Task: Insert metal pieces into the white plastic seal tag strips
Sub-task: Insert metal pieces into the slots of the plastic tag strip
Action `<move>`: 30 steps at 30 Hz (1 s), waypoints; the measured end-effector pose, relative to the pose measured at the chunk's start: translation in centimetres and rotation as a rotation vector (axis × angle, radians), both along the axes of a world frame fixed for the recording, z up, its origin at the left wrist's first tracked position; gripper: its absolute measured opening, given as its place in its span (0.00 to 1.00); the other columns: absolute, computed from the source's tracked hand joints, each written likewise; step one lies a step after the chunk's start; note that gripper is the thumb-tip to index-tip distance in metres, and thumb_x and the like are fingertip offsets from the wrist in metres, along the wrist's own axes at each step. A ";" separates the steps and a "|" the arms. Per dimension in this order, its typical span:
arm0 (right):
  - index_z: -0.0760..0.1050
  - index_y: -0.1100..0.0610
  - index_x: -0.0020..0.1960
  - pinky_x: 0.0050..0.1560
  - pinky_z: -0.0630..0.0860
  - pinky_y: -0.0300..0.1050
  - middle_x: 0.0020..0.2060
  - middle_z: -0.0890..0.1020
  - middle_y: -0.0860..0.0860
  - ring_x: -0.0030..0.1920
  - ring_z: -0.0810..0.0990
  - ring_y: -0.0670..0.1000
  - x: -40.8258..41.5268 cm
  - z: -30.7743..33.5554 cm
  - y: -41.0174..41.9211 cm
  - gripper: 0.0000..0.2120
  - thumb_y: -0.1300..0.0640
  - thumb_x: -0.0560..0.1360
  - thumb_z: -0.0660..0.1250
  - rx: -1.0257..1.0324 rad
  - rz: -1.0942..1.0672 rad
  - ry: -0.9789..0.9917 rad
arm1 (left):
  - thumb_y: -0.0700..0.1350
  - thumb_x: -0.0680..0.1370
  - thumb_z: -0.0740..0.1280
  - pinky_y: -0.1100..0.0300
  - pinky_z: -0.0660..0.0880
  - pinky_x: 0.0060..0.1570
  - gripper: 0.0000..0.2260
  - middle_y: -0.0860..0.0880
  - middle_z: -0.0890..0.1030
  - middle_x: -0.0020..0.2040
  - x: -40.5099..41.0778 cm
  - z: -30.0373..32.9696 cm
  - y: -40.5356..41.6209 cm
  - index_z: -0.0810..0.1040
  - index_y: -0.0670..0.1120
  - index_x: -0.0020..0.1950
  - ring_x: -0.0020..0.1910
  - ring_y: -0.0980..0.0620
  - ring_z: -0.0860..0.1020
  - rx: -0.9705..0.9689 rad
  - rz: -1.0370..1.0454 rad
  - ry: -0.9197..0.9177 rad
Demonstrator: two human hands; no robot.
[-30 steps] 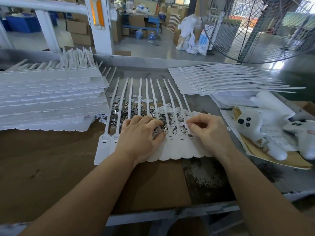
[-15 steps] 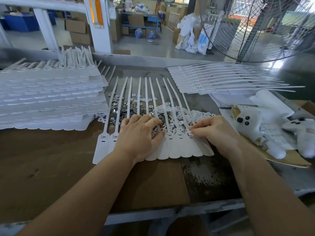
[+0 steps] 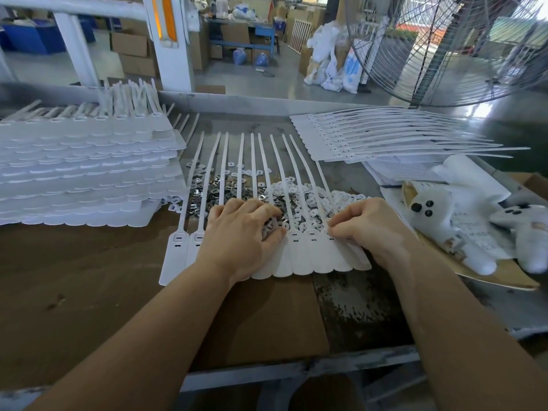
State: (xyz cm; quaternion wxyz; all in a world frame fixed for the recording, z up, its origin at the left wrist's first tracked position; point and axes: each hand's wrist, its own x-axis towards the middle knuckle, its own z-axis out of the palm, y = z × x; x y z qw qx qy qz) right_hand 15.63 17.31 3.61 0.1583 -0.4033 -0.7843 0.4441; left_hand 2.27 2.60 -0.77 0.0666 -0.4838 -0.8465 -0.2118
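Observation:
A joined sheet of white seal tag strips [image 3: 308, 259] lies on the bench, flags toward me and tails fanning away. Under the tails sit a pile of small metal pieces [image 3: 216, 188] and a pile of small white plastic pieces [image 3: 314, 197]. My left hand [image 3: 237, 235] rests on the left tag heads with its fingers loosely bent and its fingertips at the edge of the metal pile. My right hand [image 3: 370, 226] pinches its thumb and forefinger together at a tag head on the right side of the sheet. The piece between those fingertips is hidden.
A tall stack of tag sheets [image 3: 83, 173] fills the left of the bench. More sheets [image 3: 370, 137] lie fanned at the back right. White gloves [image 3: 444, 221] and papers rest on cardboard at the right. A big floor fan [image 3: 444, 46] stands behind.
My right hand's fingertips have come down a little onto the tag heads. My left hand has stayed where it was.

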 end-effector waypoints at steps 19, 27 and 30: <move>0.81 0.62 0.49 0.49 0.76 0.54 0.46 0.82 0.59 0.49 0.78 0.60 -1.6 -1.5 1.3 0.10 0.67 0.75 0.61 0.728 0.000 -0.172 | 0.61 0.77 0.55 0.58 0.50 0.60 0.19 0.59 0.71 0.64 0.0 0.0 0.0 0.70 0.59 0.66 0.65 0.54 0.62 0.008 0.000 -0.001; 0.81 0.60 0.50 0.51 0.76 0.48 0.46 0.84 0.54 0.49 0.79 0.55 -1.3 -1.2 1.4 0.07 0.64 0.75 0.66 0.674 -0.039 -0.051 | 0.61 0.77 0.55 0.58 0.51 0.60 0.19 0.58 0.71 0.64 0.0 0.0 0.0 0.70 0.59 0.65 0.65 0.54 0.63 0.012 -0.004 -0.005; 0.79 0.61 0.53 0.51 0.77 0.50 0.45 0.83 0.55 0.46 0.80 0.54 -0.9 -1.3 1.4 0.09 0.66 0.74 0.66 0.659 -0.041 -0.004 | 0.61 0.77 0.54 0.58 0.51 0.60 0.19 0.58 0.71 0.64 0.0 0.0 0.0 0.70 0.59 0.65 0.65 0.54 0.63 0.009 -0.004 -0.007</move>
